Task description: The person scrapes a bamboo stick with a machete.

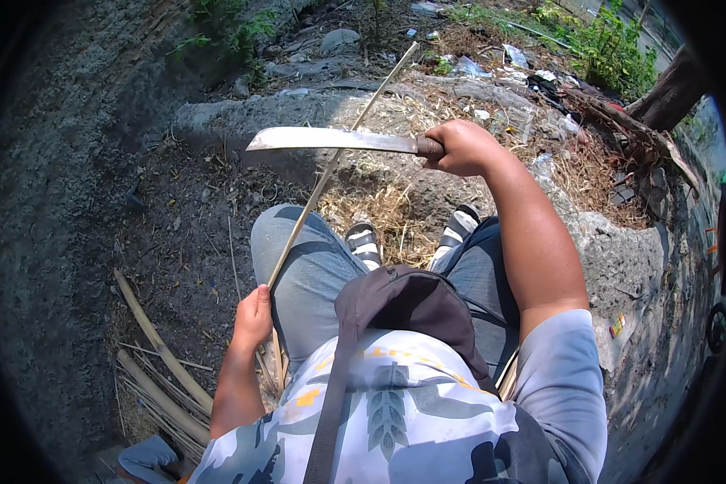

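1. two hands, both closed: your right hand (pixel 462 148) is wrapped tight on the handle of a knife (pixel 331 139), your left hand (pixel 252 316) is curled round a thin stick (pixel 323 181).
2. the blade runs out level to the left of your right fingers, its tip well away from them.
3. the stick climbs from your left fingers up and to the right, past your left knee, and crosses the blade near its middle; whether the two touch there, you cannot tell from this view.
4. below your left fingers the stick's lower end drops beside your thigh.
5. to the left of your left fingers lies a pile of split canes (pixel 157 367) on the dirt.
6. beyond your right fingers sits dry straw (pixel 387 211), with your sandals (pixel 365 243) just under it.
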A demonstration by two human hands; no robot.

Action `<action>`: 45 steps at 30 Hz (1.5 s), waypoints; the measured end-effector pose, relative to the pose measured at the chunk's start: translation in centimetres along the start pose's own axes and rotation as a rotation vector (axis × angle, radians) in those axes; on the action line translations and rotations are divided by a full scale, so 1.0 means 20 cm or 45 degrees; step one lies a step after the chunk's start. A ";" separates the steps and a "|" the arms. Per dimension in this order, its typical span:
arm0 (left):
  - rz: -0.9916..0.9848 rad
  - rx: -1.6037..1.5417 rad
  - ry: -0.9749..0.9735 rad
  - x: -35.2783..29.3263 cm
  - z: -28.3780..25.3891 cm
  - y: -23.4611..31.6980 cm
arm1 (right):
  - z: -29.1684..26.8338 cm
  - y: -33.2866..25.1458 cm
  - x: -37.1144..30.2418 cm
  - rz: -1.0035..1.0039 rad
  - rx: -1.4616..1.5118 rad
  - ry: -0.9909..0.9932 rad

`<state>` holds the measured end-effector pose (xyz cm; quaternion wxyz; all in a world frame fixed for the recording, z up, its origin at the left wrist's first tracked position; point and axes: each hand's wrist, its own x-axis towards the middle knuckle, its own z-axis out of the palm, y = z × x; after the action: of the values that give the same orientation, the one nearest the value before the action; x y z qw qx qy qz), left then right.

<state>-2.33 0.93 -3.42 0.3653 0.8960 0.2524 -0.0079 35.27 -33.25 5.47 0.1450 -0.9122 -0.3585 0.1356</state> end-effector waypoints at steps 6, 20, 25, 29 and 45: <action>-0.018 0.012 -0.008 -0.01 -0.02 0.03 | 0.01 -0.10 -0.03 -0.048 -0.074 -0.007; 0.029 0.067 0.013 -0.01 -0.02 0.09 | 0.02 0.08 0.02 0.209 0.168 0.164; 0.040 0.117 0.019 -0.02 -0.02 0.07 | 0.00 0.05 -0.04 0.212 0.077 0.158; 0.011 0.062 0.006 -0.01 -0.02 0.09 | 0.01 -0.04 -0.04 0.022 0.049 0.034; 0.048 0.074 0.011 -0.02 -0.03 0.11 | 0.02 0.24 -0.02 0.275 0.214 0.265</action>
<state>-1.78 -0.17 -1.50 0.3383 0.9108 0.2367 -0.0044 37.89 -36.80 3.43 0.2416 -0.9392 -0.2289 0.0845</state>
